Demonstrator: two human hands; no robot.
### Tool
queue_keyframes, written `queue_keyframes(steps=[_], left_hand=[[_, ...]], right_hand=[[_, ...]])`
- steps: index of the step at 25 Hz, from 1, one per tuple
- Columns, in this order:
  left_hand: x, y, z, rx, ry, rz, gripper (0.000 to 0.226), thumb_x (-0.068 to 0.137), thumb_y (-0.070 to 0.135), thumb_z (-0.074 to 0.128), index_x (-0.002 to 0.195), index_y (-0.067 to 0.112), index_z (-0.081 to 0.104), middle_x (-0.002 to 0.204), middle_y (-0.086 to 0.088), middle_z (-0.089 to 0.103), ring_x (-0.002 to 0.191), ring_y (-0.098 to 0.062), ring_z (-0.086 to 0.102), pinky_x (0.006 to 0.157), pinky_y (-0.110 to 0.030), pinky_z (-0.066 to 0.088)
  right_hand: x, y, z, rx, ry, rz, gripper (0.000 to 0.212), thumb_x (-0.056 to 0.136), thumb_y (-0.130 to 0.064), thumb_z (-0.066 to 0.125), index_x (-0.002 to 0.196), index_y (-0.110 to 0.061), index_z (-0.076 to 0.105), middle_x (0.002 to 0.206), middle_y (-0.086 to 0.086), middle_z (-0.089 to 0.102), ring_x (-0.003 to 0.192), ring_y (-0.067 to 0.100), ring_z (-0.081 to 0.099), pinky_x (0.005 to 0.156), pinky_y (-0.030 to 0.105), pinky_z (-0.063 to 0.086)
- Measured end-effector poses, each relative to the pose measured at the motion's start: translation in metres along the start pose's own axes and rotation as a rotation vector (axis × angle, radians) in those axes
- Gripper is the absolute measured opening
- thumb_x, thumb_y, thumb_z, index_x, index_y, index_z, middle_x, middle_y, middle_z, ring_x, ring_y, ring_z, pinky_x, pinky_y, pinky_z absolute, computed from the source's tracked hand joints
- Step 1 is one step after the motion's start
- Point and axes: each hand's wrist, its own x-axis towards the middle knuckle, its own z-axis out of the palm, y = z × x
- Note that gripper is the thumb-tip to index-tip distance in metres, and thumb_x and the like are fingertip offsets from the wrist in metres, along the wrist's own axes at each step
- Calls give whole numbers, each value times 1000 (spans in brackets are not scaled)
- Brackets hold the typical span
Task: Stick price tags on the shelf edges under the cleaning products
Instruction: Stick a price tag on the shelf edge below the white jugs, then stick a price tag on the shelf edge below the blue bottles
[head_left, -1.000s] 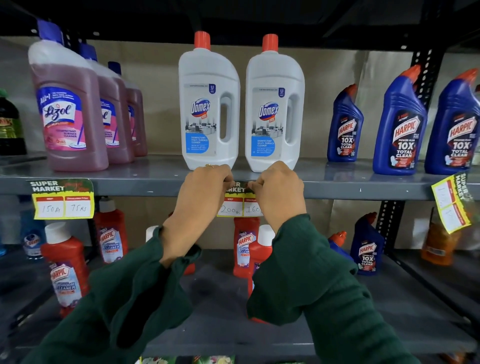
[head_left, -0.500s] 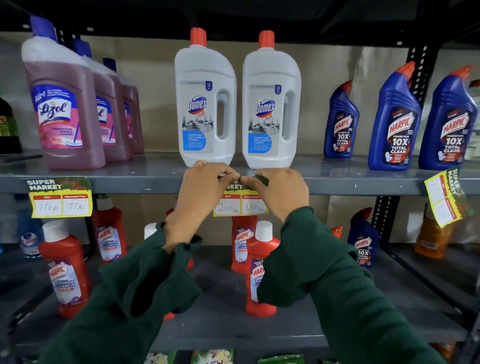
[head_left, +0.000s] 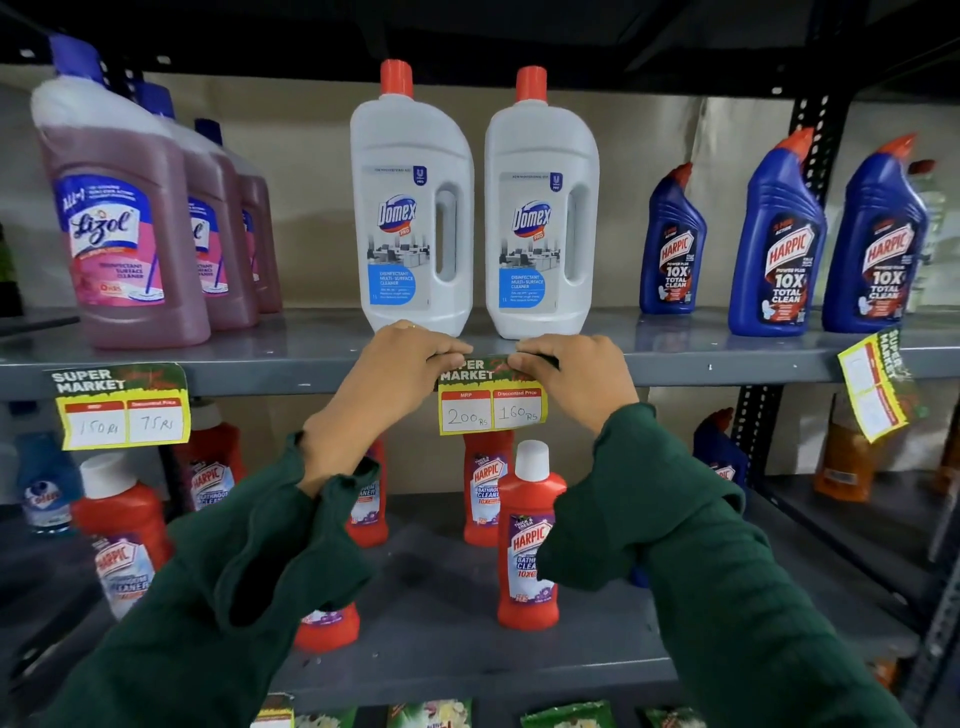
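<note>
A yellow and green price tag (head_left: 491, 402) reading 200 and 160 hangs on the grey shelf edge (head_left: 270, 376) below two white Domex bottles (head_left: 413, 208). My left hand (head_left: 387, 384) pinches the tag's top left corner against the edge. My right hand (head_left: 574, 376) pinches its top right corner. The fingers cover the tag's upper strip. Another tag (head_left: 122, 405) is stuck on the edge under the pink Lizol bottles (head_left: 117, 218). A third tag (head_left: 875, 384) hangs crooked under the blue Harpic bottles (head_left: 774, 239).
Red Harpic bottles (head_left: 530, 535) stand on the lower shelf behind my green sleeves. A black perforated upright (head_left: 753, 415) divides the shelving at the right. Several packets (head_left: 431, 713) lie at the bottom edge of the view.
My hands slid along the tag's top edge toward each other, then slightly apart, uncovering more of the tag. The camera drifted a little right and closer.
</note>
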Motion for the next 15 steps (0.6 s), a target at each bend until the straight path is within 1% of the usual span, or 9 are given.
queue_keyframes(steps=[3, 6, 8, 10, 11, 12, 13, 14, 15], left_hand=[[-2, -4, 0, -6, -6, 21, 28, 92, 20, 50, 118, 22, 58, 111, -13, 64, 104, -21, 49, 84, -27, 38], [-4, -7, 4, -2, -17, 37, 31, 93, 12, 47, 121, 21, 56, 111, -12, 62, 107, -22, 47, 86, -25, 35], [-6, -8, 5, 3, -11, 41, 34, 92, 5, 46, 120, 21, 56, 115, -13, 62, 108, -21, 48, 87, -23, 35], [-8, -6, 2, -2, 9, 27, 36, 91, 0, 44, 119, 19, 57, 123, -13, 60, 114, -22, 49, 94, -26, 36], [-8, -3, 0, -20, 37, 11, 37, 91, -1, 42, 119, 17, 57, 128, -12, 57, 119, -23, 47, 100, -30, 35], [-9, 2, -1, -38, 77, -3, 38, 91, -2, 39, 120, 16, 56, 133, -11, 54, 124, -24, 44, 105, -33, 32], [-8, 10, 0, -43, 122, -10, 39, 92, -2, 36, 122, 15, 54, 137, -10, 50, 127, -25, 40, 109, -37, 30], [-7, 20, 4, -28, 172, -11, 40, 92, 0, 35, 125, 16, 51, 139, -9, 47, 130, -26, 36, 111, -40, 28], [-5, 34, 11, 2, 222, 4, 40, 92, 3, 34, 127, 17, 49, 139, -8, 47, 132, -28, 33, 111, -42, 28]], right_hand=[[1, 3, 0, 13, -17, -9, 24, 92, -30, 53, 102, -14, 69, 103, 7, 74, 97, 25, 64, 87, 35, 51], [2, 7, 0, 13, -18, -18, 24, 94, -25, 50, 100, -12, 69, 101, 9, 74, 95, 26, 63, 82, 31, 47], [2, 9, 1, -2, -10, -38, 24, 95, -21, 47, 102, -10, 67, 101, 12, 72, 94, 29, 63, 83, 35, 49], [2, 11, 1, -1, -32, -65, 23, 96, -16, 43, 107, -9, 63, 106, 15, 70, 96, 30, 62, 85, 38, 51], [2, 13, -1, 36, -52, -75, 24, 96, -12, 41, 109, -8, 61, 108, 14, 68, 96, 28, 61, 86, 36, 51], [1, 17, -4, 122, -64, -68, 24, 96, -9, 40, 110, -7, 60, 110, 12, 67, 97, 23, 59, 86, 30, 50], [-1, 21, -10, 247, -51, -42, 25, 96, -7, 39, 109, -7, 60, 109, 6, 65, 98, 17, 57, 86, 23, 47], [-3, 28, -18, 369, 3, -9, 25, 96, -6, 40, 107, -9, 61, 107, -1, 63, 100, 11, 54, 86, 14, 43], [-6, 37, -29, 468, 98, 24, 24, 95, -6, 41, 105, -10, 63, 105, -6, 61, 100, 7, 53, 83, 7, 41]])
